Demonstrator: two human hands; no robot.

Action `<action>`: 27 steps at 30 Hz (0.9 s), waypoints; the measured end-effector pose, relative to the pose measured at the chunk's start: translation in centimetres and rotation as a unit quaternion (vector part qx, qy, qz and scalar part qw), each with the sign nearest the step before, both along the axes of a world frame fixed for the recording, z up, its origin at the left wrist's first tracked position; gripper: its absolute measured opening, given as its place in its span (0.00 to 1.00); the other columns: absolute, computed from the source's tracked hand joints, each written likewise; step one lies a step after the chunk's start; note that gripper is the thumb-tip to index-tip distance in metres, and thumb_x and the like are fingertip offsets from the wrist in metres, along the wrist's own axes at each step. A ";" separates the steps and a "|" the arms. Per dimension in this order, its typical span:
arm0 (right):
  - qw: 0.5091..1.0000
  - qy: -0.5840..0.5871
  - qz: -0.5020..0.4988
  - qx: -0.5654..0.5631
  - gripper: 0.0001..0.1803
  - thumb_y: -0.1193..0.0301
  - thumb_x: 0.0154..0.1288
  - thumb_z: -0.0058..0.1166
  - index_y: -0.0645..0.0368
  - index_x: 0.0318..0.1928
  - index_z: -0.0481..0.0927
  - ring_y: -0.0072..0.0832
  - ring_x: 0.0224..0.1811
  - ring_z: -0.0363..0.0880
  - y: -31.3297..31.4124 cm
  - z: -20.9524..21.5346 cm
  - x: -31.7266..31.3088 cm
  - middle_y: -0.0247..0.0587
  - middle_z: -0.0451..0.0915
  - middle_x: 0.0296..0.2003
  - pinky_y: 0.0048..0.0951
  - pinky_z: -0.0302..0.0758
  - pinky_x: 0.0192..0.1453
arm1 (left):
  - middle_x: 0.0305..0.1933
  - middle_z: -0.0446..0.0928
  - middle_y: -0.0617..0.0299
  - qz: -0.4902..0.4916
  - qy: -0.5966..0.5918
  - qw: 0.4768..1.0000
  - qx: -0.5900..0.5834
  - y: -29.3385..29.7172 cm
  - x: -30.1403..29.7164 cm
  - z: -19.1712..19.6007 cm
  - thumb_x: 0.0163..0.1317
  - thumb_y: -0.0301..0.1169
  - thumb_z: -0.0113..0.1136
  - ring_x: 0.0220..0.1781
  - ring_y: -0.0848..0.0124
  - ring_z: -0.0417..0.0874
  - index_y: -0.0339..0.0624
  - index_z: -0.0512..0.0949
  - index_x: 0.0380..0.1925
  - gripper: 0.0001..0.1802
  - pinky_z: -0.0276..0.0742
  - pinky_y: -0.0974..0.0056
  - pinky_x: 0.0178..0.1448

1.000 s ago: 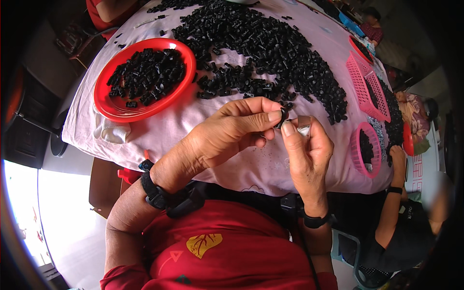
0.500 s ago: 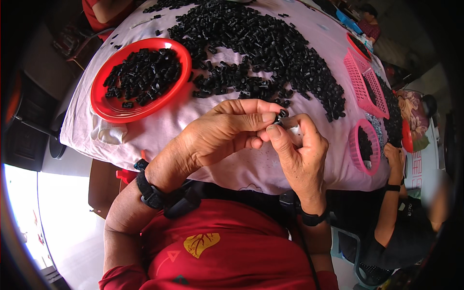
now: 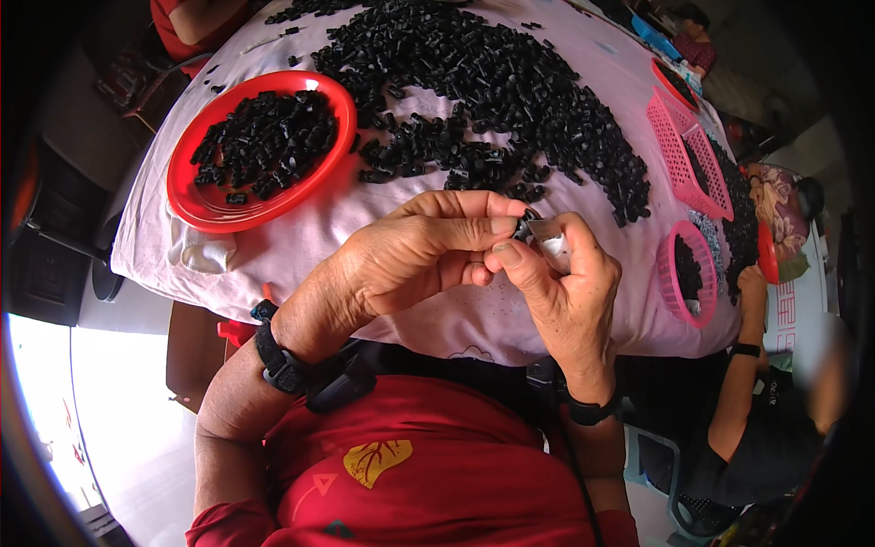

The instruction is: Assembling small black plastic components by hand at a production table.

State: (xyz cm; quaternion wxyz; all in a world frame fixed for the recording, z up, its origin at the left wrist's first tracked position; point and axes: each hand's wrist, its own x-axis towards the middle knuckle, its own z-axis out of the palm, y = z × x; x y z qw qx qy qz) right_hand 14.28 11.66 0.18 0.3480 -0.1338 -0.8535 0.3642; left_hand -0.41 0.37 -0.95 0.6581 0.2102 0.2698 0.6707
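Note:
In front of my chest, above the table's near edge, my two hands meet. My left hand (image 3: 415,244) pinches a small black plastic part (image 3: 525,223) between thumb and index finger, its other fingers curled below. Closed around a small, thin, flat silvery piece like a blade (image 3: 552,244), my right hand (image 3: 570,292) brings that piece against the black part. Fingers hide much of both items. Beyond my hands a large heap of similar black parts (image 3: 492,82) spreads over the table.
A red plate (image 3: 182,187) of black parts lies left on the pink tablecloth (image 3: 428,319). On the right stand a pink rectangular basket (image 3: 670,128) and a round pink basket (image 3: 668,283). A co-worker's hand (image 3: 753,284) reaches in beside them; another person's arm (image 3: 205,18) is far left.
My right hand's thumb has drawn slightly left and down, so more of the flat silvery piece shows. The black part stays in my left hand. The co-worker's hand at right has shifted slightly.

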 end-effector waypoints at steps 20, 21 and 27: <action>0.997 -0.032 -0.033 0.070 0.22 0.53 0.57 0.64 0.59 0.27 0.72 0.25 0.19 0.80 0.0 0.3 0.1 0.37 0.79 0.19 0.25 0.72 0.21 | 0.37 0.79 0.64 0.004 0.020 1.000 -0.006 -0.1 0.1 0.2 0.65 0.27 0.56 0.36 0.78 0.80 0.34 0.73 0.51 0.15 0.76 0.72 0.41; 0.997 -0.032 -0.033 0.070 0.22 0.53 0.57 0.64 0.59 0.27 0.72 0.25 0.19 0.80 0.0 0.3 0.1 0.37 0.79 0.19 0.25 0.72 0.21 | 0.37 0.79 0.64 0.001 0.017 1.000 -0.007 -0.1 0.1 0.2 0.65 0.27 0.56 0.36 0.78 0.80 0.34 0.73 0.51 0.15 0.77 0.72 0.41; 0.996 -0.036 -0.030 0.072 0.23 0.52 0.56 0.64 0.58 0.27 0.72 0.28 0.19 0.80 0.0 0.5 0.2 0.37 0.80 0.20 0.27 0.72 0.20 | 0.37 0.79 0.63 0.011 0.036 0.999 -0.009 -0.1 0.1 0.3 0.64 0.27 0.57 0.34 0.78 0.80 0.36 0.74 0.50 0.15 0.77 0.73 0.41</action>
